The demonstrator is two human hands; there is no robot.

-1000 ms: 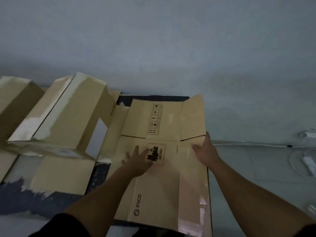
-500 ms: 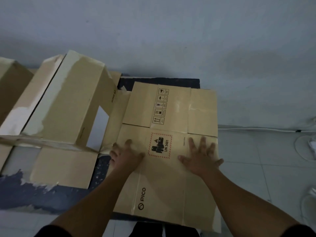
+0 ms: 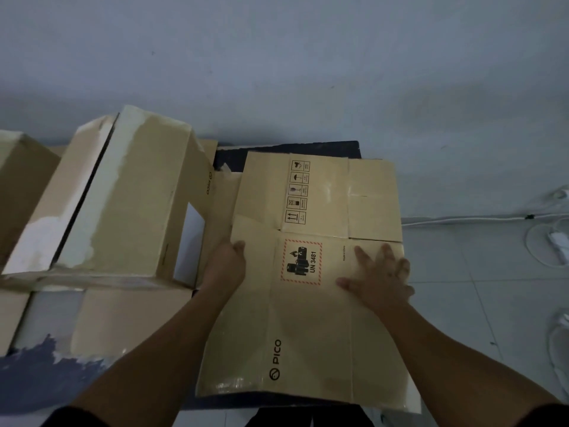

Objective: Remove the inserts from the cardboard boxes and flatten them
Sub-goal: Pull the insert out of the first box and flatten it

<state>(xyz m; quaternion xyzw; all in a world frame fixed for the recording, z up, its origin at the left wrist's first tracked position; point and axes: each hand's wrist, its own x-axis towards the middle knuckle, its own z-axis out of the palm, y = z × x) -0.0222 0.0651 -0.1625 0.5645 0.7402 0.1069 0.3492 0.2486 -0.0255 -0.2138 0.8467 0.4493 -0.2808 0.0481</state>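
A flattened brown PICO cardboard box [image 3: 311,328] with a red-bordered UN 3481 label lies flat on a dark surface in front of me. My right hand [image 3: 380,277] presses on it with fingers spread, to the right of the label. My left hand [image 3: 226,266] grips the box's left edge, thumb on top, fingers hidden under the edge. An upright open cardboard box [image 3: 132,198] with white-torn flaps stands to the left.
Another cardboard box [image 3: 18,186] sits at the far left edge. A dark blue mat [image 3: 46,374] lies under the boxes. A grey wall [image 3: 277,72] rises behind. White cables [image 3: 548,241] lie on the tiled floor at right.
The right flap has been pressed down flat. My left hand slid from the top of the box to its left edge and now grips it. My right hand stays pressed flat.
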